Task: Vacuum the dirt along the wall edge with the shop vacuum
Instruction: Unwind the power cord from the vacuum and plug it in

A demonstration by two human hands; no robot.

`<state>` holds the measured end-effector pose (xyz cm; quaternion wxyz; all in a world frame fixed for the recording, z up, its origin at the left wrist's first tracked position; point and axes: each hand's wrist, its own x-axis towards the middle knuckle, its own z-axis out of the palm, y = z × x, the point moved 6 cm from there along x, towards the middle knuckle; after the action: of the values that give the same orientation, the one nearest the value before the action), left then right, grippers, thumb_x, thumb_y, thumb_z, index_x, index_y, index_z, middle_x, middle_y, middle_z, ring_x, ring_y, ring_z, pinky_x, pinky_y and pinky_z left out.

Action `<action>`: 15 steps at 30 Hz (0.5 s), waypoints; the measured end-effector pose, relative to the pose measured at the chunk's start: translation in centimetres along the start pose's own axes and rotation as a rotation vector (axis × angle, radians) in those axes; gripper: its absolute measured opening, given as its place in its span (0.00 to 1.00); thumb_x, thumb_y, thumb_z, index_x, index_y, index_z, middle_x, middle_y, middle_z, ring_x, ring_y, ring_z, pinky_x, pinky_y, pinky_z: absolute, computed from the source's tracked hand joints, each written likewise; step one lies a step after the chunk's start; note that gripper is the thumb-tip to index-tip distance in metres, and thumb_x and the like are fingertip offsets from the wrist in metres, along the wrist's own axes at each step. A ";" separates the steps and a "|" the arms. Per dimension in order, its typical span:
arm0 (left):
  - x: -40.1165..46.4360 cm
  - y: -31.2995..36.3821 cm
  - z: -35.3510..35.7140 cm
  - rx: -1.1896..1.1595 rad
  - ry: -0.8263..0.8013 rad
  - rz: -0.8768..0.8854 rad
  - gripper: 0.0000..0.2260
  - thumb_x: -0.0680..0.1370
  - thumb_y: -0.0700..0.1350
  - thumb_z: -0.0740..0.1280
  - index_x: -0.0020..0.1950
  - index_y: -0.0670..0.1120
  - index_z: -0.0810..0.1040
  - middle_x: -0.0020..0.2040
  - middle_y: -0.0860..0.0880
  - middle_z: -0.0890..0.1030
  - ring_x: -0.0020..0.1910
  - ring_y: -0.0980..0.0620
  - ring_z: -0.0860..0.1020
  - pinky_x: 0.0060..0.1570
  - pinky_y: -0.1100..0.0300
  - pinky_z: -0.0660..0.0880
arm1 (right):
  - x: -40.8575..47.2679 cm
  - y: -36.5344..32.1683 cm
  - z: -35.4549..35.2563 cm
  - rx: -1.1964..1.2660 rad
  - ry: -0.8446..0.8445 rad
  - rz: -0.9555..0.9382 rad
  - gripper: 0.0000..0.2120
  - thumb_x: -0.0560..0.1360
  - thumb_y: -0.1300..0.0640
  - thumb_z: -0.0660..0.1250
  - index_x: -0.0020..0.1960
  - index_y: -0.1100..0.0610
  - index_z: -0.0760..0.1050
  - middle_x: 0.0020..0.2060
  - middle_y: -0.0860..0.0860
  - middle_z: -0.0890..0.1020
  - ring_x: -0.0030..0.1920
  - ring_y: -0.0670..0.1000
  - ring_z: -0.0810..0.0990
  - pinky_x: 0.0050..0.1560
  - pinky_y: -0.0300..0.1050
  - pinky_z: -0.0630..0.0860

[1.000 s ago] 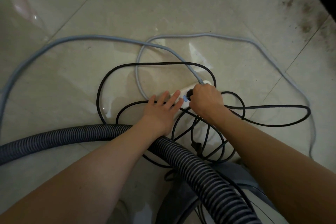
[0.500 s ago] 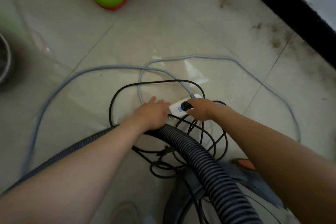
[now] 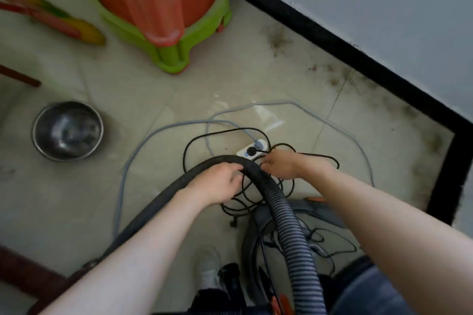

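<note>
While left hand point(image 3: 217, 183) grips it — hose point(image 3: 279, 210) arches toward wall.

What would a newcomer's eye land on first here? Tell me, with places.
Most likely the orange and green stacked stools at the top against the black baseboard, then the thick ribbed vacuum hose arching through the centre, with the left hand on it. Dark dirt speckles the tiles along the wall, and a steel bowl sits at left.

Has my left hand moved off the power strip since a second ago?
Yes. The left hand has pulled back toward the body from the white power strip and now grips the vacuum hose.
</note>
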<state>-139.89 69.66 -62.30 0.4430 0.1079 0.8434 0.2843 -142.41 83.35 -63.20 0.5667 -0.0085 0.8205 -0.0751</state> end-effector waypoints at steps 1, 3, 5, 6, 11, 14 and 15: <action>-1.2 0.6 -0.8 0.000 0.026 0.005 0.19 0.82 0.46 0.56 0.73 0.46 0.66 0.72 0.45 0.68 0.71 0.49 0.65 0.67 0.62 0.58 | -1.6 -0.4 -0.4 0.005 0.025 -0.001 0.18 0.83 0.55 0.52 0.62 0.63 0.73 0.64 0.60 0.74 0.62 0.60 0.73 0.58 0.47 0.68; -4.0 1.5 -2.1 -0.005 0.079 -0.004 0.19 0.82 0.46 0.56 0.73 0.46 0.66 0.71 0.45 0.69 0.71 0.48 0.66 0.68 0.60 0.59 | -4.7 -1.4 -0.8 0.026 0.069 -0.014 0.17 0.82 0.55 0.52 0.63 0.63 0.73 0.64 0.60 0.74 0.62 0.60 0.73 0.54 0.46 0.68; -6.5 2.2 -3.0 0.003 0.138 -0.012 0.18 0.82 0.46 0.56 0.72 0.46 0.67 0.70 0.46 0.70 0.70 0.48 0.67 0.69 0.58 0.61 | -7.6 -2.2 -1.0 0.042 0.134 -0.031 0.16 0.81 0.55 0.54 0.60 0.60 0.74 0.61 0.60 0.76 0.59 0.60 0.74 0.52 0.47 0.69; -7.8 2.9 -3.3 0.006 0.165 -0.006 0.18 0.81 0.46 0.56 0.71 0.46 0.67 0.70 0.46 0.71 0.69 0.48 0.67 0.68 0.57 0.62 | -9.1 -2.3 -1.0 0.057 0.170 -0.035 0.15 0.81 0.54 0.54 0.60 0.60 0.75 0.60 0.60 0.77 0.57 0.60 0.75 0.51 0.47 0.69; -13.3 8.4 -2.8 0.017 0.209 0.063 0.18 0.81 0.45 0.56 0.71 0.46 0.68 0.69 0.46 0.71 0.68 0.48 0.68 0.68 0.57 0.63 | -17.1 -1.6 -0.8 0.032 0.289 -0.062 0.16 0.81 0.53 0.53 0.62 0.59 0.74 0.59 0.60 0.78 0.58 0.61 0.76 0.52 0.47 0.71; -16.5 11.7 -1.9 0.040 0.231 0.112 0.17 0.81 0.45 0.56 0.71 0.46 0.68 0.69 0.47 0.71 0.69 0.49 0.68 0.68 0.58 0.61 | -22.3 -0.7 -0.4 0.019 0.347 -0.071 0.17 0.82 0.54 0.53 0.63 0.60 0.74 0.60 0.61 0.78 0.60 0.61 0.75 0.54 0.47 0.70; -17.6 12.7 -1.5 0.040 0.234 0.123 0.17 0.82 0.45 0.56 0.71 0.46 0.68 0.69 0.47 0.71 0.69 0.50 0.68 0.67 0.59 0.61 | -24.0 -0.4 0.0 0.014 0.364 -0.078 0.17 0.82 0.55 0.53 0.64 0.60 0.74 0.61 0.60 0.78 0.61 0.61 0.75 0.55 0.47 0.70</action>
<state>-131.67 71.81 -42.22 0.3209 0.1345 0.8867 0.3045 -133.87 85.36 -40.84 0.4053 -0.0228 0.9081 -0.1031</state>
